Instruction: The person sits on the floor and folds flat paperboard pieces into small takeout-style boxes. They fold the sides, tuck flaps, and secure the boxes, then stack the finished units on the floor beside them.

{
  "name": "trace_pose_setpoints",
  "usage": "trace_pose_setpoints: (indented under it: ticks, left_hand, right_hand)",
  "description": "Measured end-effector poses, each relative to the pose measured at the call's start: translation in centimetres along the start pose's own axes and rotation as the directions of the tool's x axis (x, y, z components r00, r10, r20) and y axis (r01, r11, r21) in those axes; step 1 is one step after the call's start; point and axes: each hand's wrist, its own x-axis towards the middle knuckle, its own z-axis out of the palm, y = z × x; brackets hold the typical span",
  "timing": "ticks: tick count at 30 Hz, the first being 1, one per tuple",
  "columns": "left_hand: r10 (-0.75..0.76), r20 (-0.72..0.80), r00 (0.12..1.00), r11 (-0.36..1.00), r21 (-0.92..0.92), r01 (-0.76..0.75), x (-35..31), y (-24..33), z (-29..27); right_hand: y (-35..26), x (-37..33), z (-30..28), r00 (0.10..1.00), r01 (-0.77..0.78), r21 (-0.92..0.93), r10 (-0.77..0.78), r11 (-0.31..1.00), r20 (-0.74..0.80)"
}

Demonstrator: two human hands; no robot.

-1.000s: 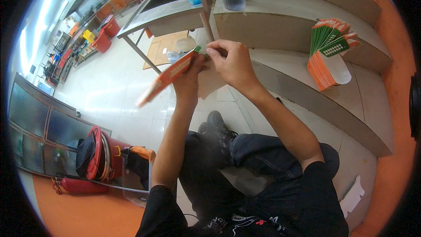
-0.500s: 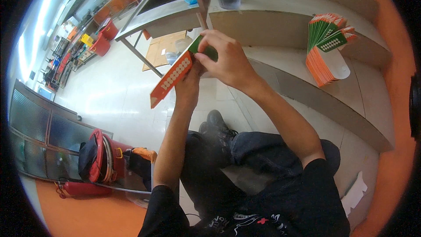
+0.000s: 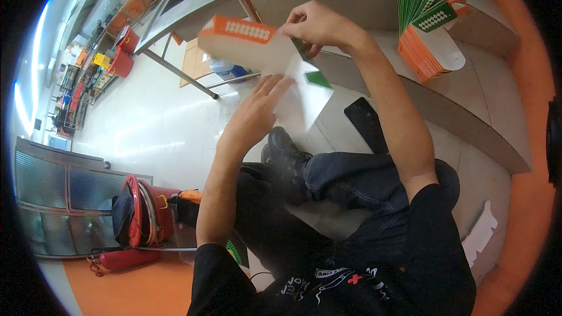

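Note:
A paper food carton [image 3: 249, 52], white inside with orange and green printed sides, is partly unfolded in front of me and slightly blurred. My right hand [image 3: 322, 26] pinches its upper edge, near the corner where orange meets green. Against the lower white face lie the stretched fingers of my left hand [image 3: 257, 111]; its thumb is hidden. To the right, a stack of nested orange and green cartons [image 3: 424, 55] leans on the step, its green flaps fanned out.
A dark phone [image 3: 364, 122] lies beyond my right knee, beside tiled steps [image 3: 351, 0]. A metal table [image 3: 181, 35] stands ahead on the left. Red bucket [image 3: 155, 210] and fire extinguisher [image 3: 126, 259] are at lower left. A white paper scrap [image 3: 481, 234] lies at right.
The flat carton has opened out and swung up, showing its white inside. My left hand has shifted from underneath to its white face; my right hand has moved up and right. The phone has come into sight.

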Motion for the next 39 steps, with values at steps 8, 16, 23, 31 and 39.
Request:
trace_pose_setpoints:
  ticks: [8,16,23,31,39]
  left_hand:
    - [0.260,-0.379,0.888,0.930,0.347,-0.124,0.9,-0.7,-0.7]
    - [-0.092,-0.542,0.835,0.995,-0.072,0.062,-0.2,0.1,-0.4]
    - [-0.423,-0.526,0.738,0.821,-0.567,0.066,-0.1,-2.3,-1.1]
    - [-0.265,-0.588,0.764,0.950,-0.295,0.103,-0.4,-2.5,-1.5]
    - [-0.427,-0.385,0.818,0.690,-0.723,0.019,-0.5,-4.3,-2.5]
  right_hand:
    - [-0.8,-0.8,-2.5,0.996,0.083,0.017,-0.083,0.996,0.033]
    - [-0.9,-0.1,0.7,0.960,0.274,0.483,-0.269,0.831,-0.081]
    - [-1.7,-0.8,7.4,0.897,0.406,-0.129,-0.421,0.905,-0.132]
    - [-1.2,-1.0,9.9,0.888,0.434,-0.085,-0.442,0.897,-0.128]
    - [-0.8,-0.4,8.5,0.839,0.521,-0.184,-0.539,0.834,-0.069]
